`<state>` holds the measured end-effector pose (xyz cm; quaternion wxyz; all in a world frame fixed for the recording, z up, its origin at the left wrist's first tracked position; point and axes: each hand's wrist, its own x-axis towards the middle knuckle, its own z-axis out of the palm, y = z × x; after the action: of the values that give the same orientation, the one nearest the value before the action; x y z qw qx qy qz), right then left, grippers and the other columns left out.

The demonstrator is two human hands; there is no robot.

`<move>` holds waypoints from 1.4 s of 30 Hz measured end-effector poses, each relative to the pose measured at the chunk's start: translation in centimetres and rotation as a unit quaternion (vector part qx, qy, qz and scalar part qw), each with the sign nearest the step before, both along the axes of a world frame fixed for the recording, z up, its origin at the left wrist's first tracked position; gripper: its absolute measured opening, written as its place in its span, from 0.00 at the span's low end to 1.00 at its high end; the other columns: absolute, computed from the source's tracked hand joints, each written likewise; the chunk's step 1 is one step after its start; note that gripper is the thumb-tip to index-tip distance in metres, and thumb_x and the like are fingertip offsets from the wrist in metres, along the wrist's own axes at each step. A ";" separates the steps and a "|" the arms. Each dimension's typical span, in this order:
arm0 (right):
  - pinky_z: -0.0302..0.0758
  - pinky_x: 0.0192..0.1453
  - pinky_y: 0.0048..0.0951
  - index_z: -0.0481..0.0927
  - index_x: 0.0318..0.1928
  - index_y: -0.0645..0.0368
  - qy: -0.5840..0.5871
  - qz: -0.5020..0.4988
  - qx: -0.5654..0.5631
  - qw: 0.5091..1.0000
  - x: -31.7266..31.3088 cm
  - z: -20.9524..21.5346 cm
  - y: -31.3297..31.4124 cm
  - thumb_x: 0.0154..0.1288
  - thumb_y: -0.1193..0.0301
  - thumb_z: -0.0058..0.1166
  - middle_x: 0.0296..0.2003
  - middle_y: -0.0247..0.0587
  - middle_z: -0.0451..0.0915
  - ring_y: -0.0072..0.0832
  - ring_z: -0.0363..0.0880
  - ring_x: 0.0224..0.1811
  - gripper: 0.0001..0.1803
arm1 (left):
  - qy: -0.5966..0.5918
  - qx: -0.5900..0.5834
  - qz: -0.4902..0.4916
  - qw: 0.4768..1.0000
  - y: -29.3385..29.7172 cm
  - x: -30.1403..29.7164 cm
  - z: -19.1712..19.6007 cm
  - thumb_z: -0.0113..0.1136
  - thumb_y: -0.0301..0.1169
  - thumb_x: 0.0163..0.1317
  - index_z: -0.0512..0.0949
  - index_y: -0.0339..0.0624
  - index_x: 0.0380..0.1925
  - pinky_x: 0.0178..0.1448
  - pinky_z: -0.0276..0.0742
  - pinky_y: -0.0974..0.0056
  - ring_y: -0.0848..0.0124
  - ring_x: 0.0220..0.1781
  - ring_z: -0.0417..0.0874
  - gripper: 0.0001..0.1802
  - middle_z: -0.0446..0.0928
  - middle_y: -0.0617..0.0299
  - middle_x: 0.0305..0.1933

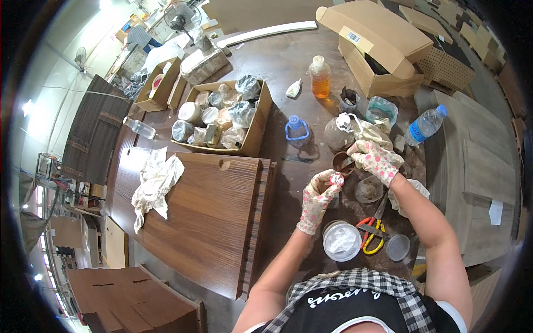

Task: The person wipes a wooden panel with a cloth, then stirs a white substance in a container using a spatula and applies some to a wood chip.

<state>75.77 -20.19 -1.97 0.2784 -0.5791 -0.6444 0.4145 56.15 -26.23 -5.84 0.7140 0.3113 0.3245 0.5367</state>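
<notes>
My left hand [316,204], in a floral glove, is closed around a small round red-and-white object [336,178] held upward between its fingers. My right hand [377,161], gloved alike, is bent over a small brown cup [340,161]. Its fingertips are pinched together at the cup's rim; what they hold is too small to make out. Near my left wrist stands a round tub [341,242] with white contents. A hand tool with red and yellow handles [373,236] lies beside it, with a clear lid [398,247] to its right.
Left of my hands are brown wood panels [216,205] with a white cloth [155,186] on them. A carton [261,125] of wrapped jars stands behind. Farther back are a bottle of orange liquid [320,80], a blue-capped bottle [297,131], a water bottle [426,126] and an open cardboard box [377,41].
</notes>
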 end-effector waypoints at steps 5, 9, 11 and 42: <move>0.62 0.19 0.15 0.76 0.38 0.61 0.188 -0.088 -0.093 0.974 0.8 -0.2 -0.3 0.59 0.75 0.48 0.19 0.29 0.72 0.13 0.66 0.16 0.07 | 0.022 0.026 0.022 0.999 0.1 0.1 0.6 0.60 0.18 0.53 0.75 0.36 0.43 0.50 0.74 0.68 0.73 0.42 0.79 0.15 0.79 0.59 0.42; 0.59 0.17 0.12 0.76 0.39 0.59 0.300 -0.112 -0.149 0.936 1.5 -0.2 -0.5 0.61 0.75 0.49 0.20 0.29 0.73 0.13 0.67 0.16 0.06 | 0.076 0.002 0.039 0.996 0.3 -0.8 0.5 0.60 0.17 0.54 0.73 0.34 0.46 0.52 0.74 0.69 0.72 0.44 0.79 0.18 0.78 0.58 0.44; 0.60 0.17 0.13 0.76 0.40 0.59 0.304 -0.126 -0.162 0.930 2.4 0.0 -1.0 0.61 0.75 0.50 0.20 0.30 0.73 0.14 0.67 0.16 0.07 | 0.037 -0.005 0.042 0.998 0.5 -0.5 0.0 0.60 0.17 0.54 0.73 0.34 0.46 0.52 0.75 0.69 0.72 0.45 0.79 0.18 0.78 0.58 0.44; 0.74 0.38 0.32 0.77 0.36 0.62 0.007 0.065 0.282 0.957 -1.5 12.6 -7.0 0.56 0.82 0.52 0.28 0.41 0.78 0.36 0.78 0.33 0.07 | 0.044 0.060 0.048 0.996 0.3 0.0 3.4 0.62 0.22 0.55 0.73 0.34 0.46 0.44 0.78 0.68 0.73 0.39 0.80 0.17 0.78 0.58 0.40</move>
<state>74.31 -27.14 10.61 0.4074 -0.4310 -0.7694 0.2374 56.11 -25.91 -2.43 0.6525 0.3613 0.3376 0.5742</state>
